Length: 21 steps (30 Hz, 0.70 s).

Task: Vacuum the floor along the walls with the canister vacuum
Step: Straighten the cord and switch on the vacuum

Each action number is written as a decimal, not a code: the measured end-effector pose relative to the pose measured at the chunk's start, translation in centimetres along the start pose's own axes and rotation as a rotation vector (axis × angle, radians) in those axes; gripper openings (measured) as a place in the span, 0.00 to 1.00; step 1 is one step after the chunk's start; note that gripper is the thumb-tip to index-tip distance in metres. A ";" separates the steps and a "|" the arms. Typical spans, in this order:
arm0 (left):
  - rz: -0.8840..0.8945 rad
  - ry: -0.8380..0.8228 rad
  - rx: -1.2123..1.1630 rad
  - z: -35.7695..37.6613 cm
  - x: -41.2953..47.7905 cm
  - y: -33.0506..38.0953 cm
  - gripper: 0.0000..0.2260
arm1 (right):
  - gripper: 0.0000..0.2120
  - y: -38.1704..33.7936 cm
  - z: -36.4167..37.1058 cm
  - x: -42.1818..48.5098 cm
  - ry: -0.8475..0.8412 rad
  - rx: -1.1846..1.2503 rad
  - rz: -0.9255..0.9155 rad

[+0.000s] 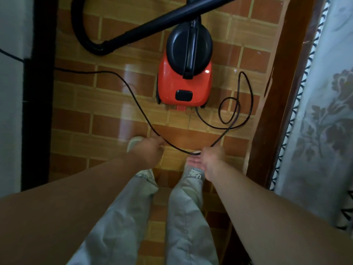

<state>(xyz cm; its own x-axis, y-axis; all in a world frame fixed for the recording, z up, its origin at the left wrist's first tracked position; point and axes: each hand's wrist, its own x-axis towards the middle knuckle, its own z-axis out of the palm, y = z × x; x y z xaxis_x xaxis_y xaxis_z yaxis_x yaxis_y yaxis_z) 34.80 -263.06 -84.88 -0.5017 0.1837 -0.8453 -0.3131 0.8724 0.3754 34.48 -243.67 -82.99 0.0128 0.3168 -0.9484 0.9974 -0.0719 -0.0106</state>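
At the left a dark strip (38, 111) edges the tiled floor (76, 121). The black hose (80, 35) curls there, and its wand (162, 20) slants across beyond the red vacuum (184, 87), which sits mid-floor. The cord (137, 104) runs from the left edge to the left hand (150, 150), whose grip pinches it. The right hand (212, 155) has its grip closed round it too. Loose loops lie right of the vacuum, near a wooden frame (277, 111) and floral cloth (324, 121).
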 end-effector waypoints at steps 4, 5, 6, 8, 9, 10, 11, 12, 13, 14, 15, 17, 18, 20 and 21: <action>0.003 0.048 -0.273 -0.1 -0.2 4.3 0.16 | 0.15 1.7 1.8 -3.3 -0.227 0.016 -0.038; 0.005 0.024 -0.357 -0.4 -0.1 5.4 0.17 | 0.15 1.9 2.1 -4.0 -0.282 0.021 -0.050; 0.006 0.001 -0.424 -0.5 0.0 6.3 0.16 | 0.16 2.1 2.5 -4.2 -0.330 0.028 -0.065; 0.014 -0.041 -0.440 -0.6 0.4 7.4 0.13 | 0.12 2.5 3.0 -5.0 -0.398 0.023 -0.091; -0.002 -0.046 -0.425 -0.5 0.7 7.6 0.12 | 0.10 2.5 3.1 -5.4 -0.418 0.009 -0.099; -0.026 -0.045 -0.428 -0.4 0.9 7.5 0.10 | 0.08 2.6 3.1 -5.6 -0.441 -0.013 -0.104; -0.049 -0.048 -0.450 -0.3 1.0 7.2 0.10 | 0.07 2.6 3.0 -5.7 -0.462 -0.061 -0.107; -0.058 -0.049 -0.481 -0.2 1.1 6.7 0.11 | 0.07 2.6 2.7 -5.6 -0.485 -0.120 -0.108; -0.050 -0.049 -0.490 -0.2 0.9 6.2 0.12 | 0.08 2.5 2.3 -5.5 -0.482 -0.175 -0.108; -0.023 -0.053 -0.475 -0.3 0.7 5.6 0.14 | 0.09 2.4 1.8 -5.2 -0.452 -0.200 -0.108; 0.013 -0.066 -0.435 -0.3 0.3 4.9 0.14 | 0.10 2.2 1.2 -4.9 -0.394 -0.208 -0.109; 0.092 -0.095 -0.337 -0.3 -0.7 3.2 0.13 | 0.12 1.5 0.2 -4.0 -0.222 -0.116 -0.103; 0.123 -0.116 -0.292 -0.4 -1.4 2.3 0.13 | 0.13 1.0 -0.3 -3.5 -0.161 -0.034 -0.102; 0.173 -0.151 -0.208 -0.3 -2.8 0.6 0.12 | 0.14 0.2 -0.9 -2.7 -0.139 0.119 -0.120; 0.190 -0.161 -0.179 -0.2 -3.6 0.0 0.12 | 0.14 -0.1 -1.0 -2.5 -0.143 0.143 -0.137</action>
<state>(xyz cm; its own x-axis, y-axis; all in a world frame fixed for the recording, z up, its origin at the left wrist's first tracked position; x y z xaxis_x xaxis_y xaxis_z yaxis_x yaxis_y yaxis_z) 36.47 -263.78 -81.75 -0.4349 0.4182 -0.7974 -0.3698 0.7245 0.5817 34.45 -243.54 -80.29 -0.1420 0.1966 -0.9702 0.9688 -0.1736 -0.1769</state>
